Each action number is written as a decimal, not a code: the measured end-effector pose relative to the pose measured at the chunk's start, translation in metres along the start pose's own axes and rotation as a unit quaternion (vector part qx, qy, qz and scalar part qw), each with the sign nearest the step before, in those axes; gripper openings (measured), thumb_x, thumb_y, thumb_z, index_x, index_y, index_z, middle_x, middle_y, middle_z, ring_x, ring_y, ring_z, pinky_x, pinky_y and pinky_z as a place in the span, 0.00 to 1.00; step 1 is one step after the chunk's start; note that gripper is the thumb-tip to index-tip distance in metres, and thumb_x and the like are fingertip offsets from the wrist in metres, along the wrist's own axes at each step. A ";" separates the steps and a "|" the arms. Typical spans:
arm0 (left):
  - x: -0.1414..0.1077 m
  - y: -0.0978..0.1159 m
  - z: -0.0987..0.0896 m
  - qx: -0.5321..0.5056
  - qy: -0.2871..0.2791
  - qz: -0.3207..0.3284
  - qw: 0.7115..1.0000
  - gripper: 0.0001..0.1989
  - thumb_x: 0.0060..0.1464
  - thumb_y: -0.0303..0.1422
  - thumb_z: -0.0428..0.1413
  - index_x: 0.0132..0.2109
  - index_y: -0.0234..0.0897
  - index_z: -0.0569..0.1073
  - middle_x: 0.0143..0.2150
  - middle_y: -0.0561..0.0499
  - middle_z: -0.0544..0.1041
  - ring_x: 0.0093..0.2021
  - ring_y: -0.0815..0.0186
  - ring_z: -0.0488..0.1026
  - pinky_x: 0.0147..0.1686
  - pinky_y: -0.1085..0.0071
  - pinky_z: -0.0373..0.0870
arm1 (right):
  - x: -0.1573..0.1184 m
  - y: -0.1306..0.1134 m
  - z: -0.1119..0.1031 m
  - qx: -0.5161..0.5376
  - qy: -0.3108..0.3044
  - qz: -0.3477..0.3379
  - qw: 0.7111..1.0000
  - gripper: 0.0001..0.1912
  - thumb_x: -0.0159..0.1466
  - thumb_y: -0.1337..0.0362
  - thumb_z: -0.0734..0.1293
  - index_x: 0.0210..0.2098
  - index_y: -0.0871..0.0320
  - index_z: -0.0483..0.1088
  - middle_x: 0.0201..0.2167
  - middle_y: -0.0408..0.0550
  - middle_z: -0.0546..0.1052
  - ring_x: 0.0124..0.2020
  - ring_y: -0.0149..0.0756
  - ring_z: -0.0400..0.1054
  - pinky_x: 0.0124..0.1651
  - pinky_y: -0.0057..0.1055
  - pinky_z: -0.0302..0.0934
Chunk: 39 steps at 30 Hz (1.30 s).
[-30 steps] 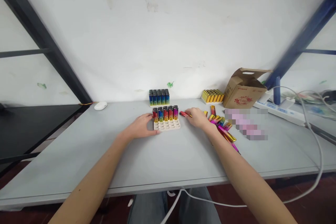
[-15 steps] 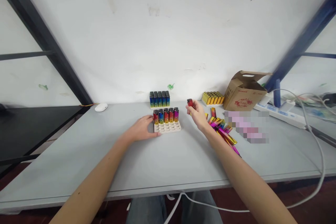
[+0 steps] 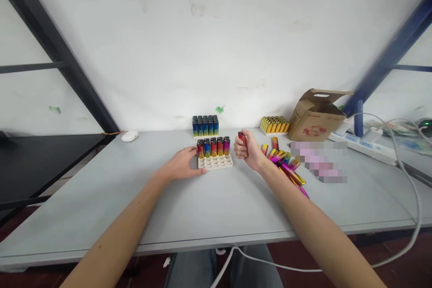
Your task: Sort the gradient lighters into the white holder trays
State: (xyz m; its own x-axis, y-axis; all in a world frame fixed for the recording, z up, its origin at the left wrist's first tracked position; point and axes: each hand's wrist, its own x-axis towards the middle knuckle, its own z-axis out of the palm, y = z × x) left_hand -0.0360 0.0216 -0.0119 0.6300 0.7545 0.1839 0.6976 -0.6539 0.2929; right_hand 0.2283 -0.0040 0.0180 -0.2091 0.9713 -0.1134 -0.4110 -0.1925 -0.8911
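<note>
Wall (image 3: pixel 216 49): white, matte, scuffed, a hard limit along the rear. Pale grey smooth tabletop (image 3: pixel 209 209) next, straight front edge; widest room is left of the left hand, plus a broad strip between tray and front edge. Brown cardboard box (image 3: pixel 313 123), boxy, flap up, at the rear right. White flat plastic power strip (image 3: pixel 366 147) bounds the right. Glossy metallic heap of loose multicoloured lighters (image 3: pixel 288 168) lies beside the right forearm, limiting room there.

Left hand (image 3: pixel 184 163): thumb and fingers apart, bracketing the tray's left end, thumb at its front corner; can't tell if it's squeezing. Right hand (image 3: pixel 251 148): curled up, clamped on a shiny red slim lighter (image 3: pixel 243 141).

Off-white rectangular slotted tray (image 3: pixel 216 162) sits mid-table: lighters upright in the back two rows, round-edged open slots in front. Behind it, tight block of blue-green black-topped lighters (image 3: pixel 205 127); yellow block of lighters (image 3: pixel 275 125) by the box.

Red lighter: near upright, right of the tray, not touching it.
</note>
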 end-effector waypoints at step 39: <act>0.009 0.012 0.018 -0.068 0.042 -0.002 0.997 0.32 0.47 0.56 0.61 0.54 0.43 0.74 0.54 0.44 0.75 0.54 0.49 0.71 0.56 0.55 0.68 | -0.006 0.036 0.015 -0.514 -0.025 -0.375 0.771 0.10 0.66 0.61 0.66 0.45 0.55 0.73 0.38 0.48 0.80 0.35 0.35 0.72 0.41 0.32 0.66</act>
State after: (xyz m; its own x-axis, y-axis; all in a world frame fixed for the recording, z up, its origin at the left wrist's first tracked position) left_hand -0.0155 0.0194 -0.0235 0.5928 0.7627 0.2586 0.6439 -0.6417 0.4167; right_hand 0.2012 -0.0188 -0.0066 -0.3000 0.7439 0.5972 0.4819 0.6584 -0.5782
